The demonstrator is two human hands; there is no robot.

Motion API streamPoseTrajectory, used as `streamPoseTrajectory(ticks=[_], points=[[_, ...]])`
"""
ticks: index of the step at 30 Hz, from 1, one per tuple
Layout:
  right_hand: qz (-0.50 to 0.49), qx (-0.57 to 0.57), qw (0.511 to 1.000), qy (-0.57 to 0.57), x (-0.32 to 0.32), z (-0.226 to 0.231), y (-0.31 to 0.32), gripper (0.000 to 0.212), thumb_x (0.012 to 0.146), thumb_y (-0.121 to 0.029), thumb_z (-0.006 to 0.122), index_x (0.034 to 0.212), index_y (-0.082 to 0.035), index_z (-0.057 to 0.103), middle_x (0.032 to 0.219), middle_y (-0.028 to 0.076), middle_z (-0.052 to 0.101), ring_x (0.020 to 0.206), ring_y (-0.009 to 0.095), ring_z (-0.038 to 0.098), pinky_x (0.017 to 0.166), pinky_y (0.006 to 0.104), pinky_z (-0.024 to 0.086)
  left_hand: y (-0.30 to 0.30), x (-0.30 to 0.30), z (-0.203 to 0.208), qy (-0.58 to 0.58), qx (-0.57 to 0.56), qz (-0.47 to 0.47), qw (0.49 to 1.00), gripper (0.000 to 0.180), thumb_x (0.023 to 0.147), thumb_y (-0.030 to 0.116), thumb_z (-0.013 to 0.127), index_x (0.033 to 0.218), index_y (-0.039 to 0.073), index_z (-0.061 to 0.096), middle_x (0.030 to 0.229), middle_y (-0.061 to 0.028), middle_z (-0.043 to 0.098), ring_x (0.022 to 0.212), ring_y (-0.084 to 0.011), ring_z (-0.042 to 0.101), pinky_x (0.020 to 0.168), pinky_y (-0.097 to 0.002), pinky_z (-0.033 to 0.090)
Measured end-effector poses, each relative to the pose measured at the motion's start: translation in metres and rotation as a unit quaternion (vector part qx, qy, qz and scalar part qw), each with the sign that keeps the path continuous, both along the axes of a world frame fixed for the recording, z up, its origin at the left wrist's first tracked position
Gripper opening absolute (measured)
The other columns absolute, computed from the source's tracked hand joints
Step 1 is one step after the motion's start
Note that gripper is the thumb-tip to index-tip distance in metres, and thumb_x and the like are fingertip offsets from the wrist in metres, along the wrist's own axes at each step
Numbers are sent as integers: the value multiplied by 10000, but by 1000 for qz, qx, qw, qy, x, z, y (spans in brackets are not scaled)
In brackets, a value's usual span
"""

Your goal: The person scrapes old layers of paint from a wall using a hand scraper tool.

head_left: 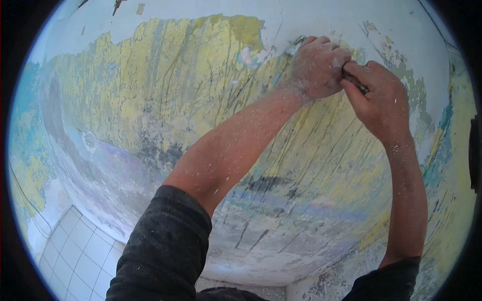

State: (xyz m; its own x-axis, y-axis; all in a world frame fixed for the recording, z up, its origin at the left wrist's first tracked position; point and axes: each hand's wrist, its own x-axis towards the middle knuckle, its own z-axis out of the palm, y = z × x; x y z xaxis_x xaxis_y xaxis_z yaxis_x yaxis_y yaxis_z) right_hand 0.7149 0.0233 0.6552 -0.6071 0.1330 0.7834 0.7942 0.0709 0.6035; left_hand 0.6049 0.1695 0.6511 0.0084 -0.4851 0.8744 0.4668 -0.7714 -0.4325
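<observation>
- High on the worn wall (150, 95), right of the view's middle, both hands are raised close together at a slim dark hand tool (357, 84).
- The left hand (321, 67) is curled closed, back toward the camera, its knuckles pointing up; it seems wrapped around the tool, though its palm and most of its fingers are hidden.
- The right hand (379, 98) is closed on the tool's lower right end, thumb below and forefinger above, just beside the left.
- Only a short dark length of the tool shows between the hands; its kind cannot be told.
- Past the left hand's fingers sits a small greyish edge (297, 45), too blurred to tell whether it is the tool's tip or loose coating.
- Pale specks dot both forearms (238, 138).
- Dark sleeves (160, 241) are cut off by the lower edge, and the fisheye's black rim crops the wall.
</observation>
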Motion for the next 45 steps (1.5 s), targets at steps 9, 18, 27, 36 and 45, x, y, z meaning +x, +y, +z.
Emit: streamPoseTrajectory(ticks=[9, 18, 27, 36, 45], points=[[-33, 7, 999, -14, -11, 11, 1, 115, 812, -198, 672, 883, -109, 690, 751, 86, 593, 695, 284, 607, 617, 420, 486, 1, -9, 6, 9, 13, 0, 1000, 211, 685, 237, 733, 812, 120, 611, 805, -59, 642, 866, -257, 618, 809, -404, 453], [50, -62, 995, 66, 9, -13, -10, 122, 818, -211, 646, 883, -114, 682, 759, 85, 604, 716, 290, 623, 630, 418, 508, -23, 5, -15, 18, -9, 44, 999, 198, 700, 251, 730, 807, 141, 604, 795, -31, 630, 846, -252, 614, 835, -400, 450], [36, 14, 999, 27, -12, -18, -2, 124, 810, -208, 660, 904, -133, 687, 802, 77, 639, 690, 286, 635, 616, 399, 517, -8, -18, -4, 7, 38, 52, 998, 199, 690, 211, 749, 802, 134, 604, 790, -36, 624, 837, -251, 605, 808, -401, 455], [62, 57, 996, -18, -37, -10, 34, 128, 818, -220, 656, 909, -131, 666, 817, 62, 643, 700, 268, 646, 602, 397, 527, 23, -53, 9, -14, 83, 33, 996, 219, 645, 194, 750, 758, 135, 572, 810, -16, 609, 800, -257, 587, 760, -399, 439], [-99, 24, 994, 49, -47, -39, 2, 120, 821, -193, 662, 928, -139, 658, 779, 54, 600, 671, 253, 624, 553, 379, 502, 1, -40, -19, 89, 59, -41, 993, 169, 727, 194, 724, 760, 124, 574, 747, -34, 598, 774, -255, 601, 716, -398, 466]])
